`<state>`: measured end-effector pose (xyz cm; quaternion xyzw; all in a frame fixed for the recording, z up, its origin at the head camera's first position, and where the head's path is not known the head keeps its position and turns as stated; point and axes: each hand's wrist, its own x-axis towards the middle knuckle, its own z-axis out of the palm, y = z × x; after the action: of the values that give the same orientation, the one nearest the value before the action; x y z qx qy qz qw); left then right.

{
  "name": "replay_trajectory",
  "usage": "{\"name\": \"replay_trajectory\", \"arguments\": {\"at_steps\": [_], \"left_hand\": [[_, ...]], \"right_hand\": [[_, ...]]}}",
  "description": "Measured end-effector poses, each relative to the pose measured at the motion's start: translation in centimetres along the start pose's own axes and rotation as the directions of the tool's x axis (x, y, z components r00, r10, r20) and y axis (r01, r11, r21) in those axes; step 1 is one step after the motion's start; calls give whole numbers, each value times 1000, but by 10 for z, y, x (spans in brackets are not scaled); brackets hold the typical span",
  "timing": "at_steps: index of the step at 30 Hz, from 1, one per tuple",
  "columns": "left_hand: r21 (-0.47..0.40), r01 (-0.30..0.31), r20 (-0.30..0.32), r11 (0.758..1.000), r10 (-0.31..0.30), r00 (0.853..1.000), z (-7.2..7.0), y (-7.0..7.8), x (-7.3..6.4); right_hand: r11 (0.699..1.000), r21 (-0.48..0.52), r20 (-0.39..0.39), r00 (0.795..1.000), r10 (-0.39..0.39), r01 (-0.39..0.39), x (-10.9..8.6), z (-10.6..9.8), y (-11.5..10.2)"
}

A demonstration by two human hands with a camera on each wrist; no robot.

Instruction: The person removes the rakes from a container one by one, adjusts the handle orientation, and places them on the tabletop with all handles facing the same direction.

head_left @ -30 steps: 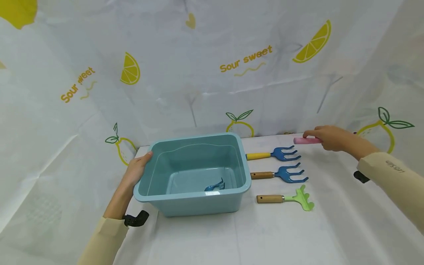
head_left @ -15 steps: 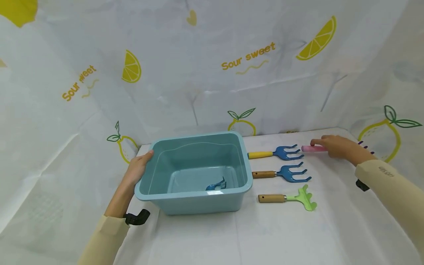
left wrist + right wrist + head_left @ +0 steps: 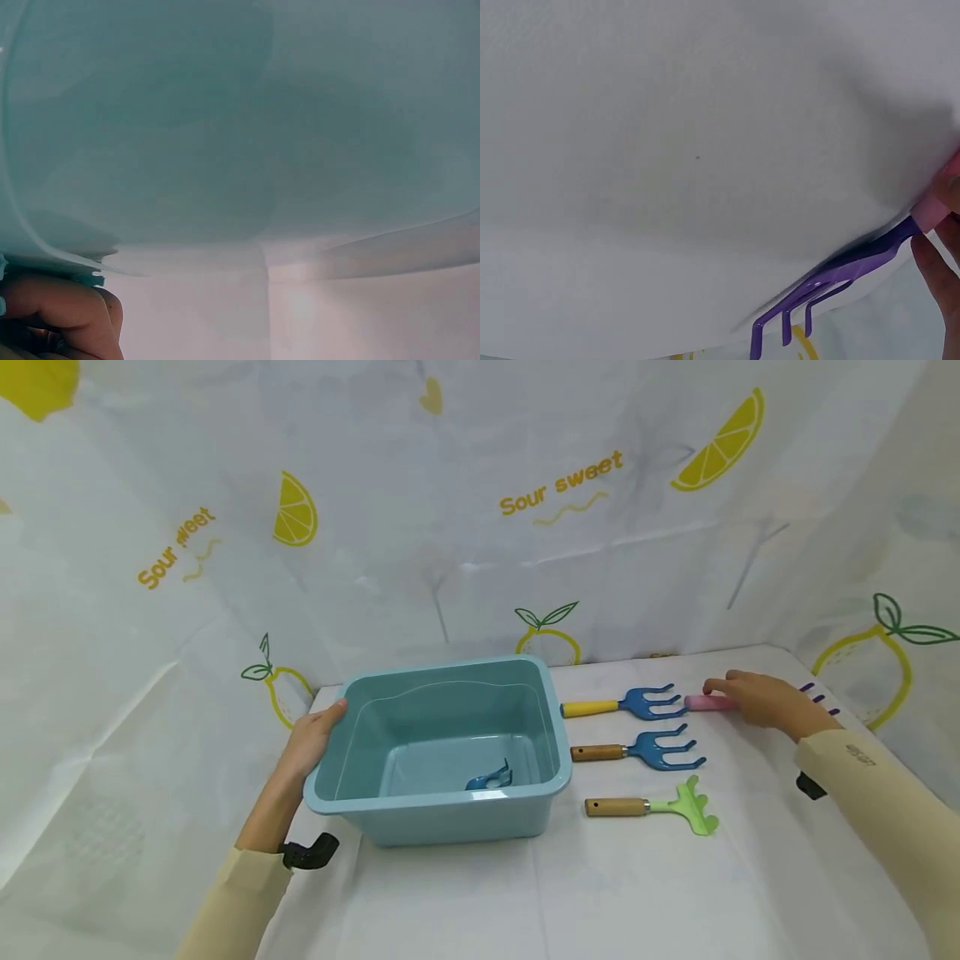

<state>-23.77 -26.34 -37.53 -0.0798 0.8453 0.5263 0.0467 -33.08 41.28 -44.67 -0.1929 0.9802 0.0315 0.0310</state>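
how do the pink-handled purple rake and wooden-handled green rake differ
The purple rake with a pink handle has long, thin tines; the green rake with a brown wooden handle has short, rounded ones. The right hand holds the purple rake, while the green rake lies untouched. Both have straight handles and pronged heads.

- Blue-green tub (image 3: 225,135) wall fills most of the view.
- Left hand (image 3: 64,315), fingers bent, grips its edge, lower left.
- Pale surface (image 3: 375,322) below.
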Motion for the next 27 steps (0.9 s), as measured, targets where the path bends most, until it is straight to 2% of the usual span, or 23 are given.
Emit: {"name": "replay_trajectory", "arguments": {"at_steps": [5,11,19,27], "left_hand": [[9,9,-12,1000,-9,1000,-2,1,0],[9,-5,-12,1000,5,1000,-1,2,1],[-21,-15,-1,1000,15,1000,-1,1,-1],[-52,-7,15,999,8,1000,-1,-1,1]], "right_hand": [[999,-28,-4,1000,-31,31,6,-5,-12],[998,-65,6,1000,-9,10,8,-2,-13],[999,-39,-8,1000,-7,7,7,-2,-13],[999,30,54,998,24,-26,10,-17,-14]]}}
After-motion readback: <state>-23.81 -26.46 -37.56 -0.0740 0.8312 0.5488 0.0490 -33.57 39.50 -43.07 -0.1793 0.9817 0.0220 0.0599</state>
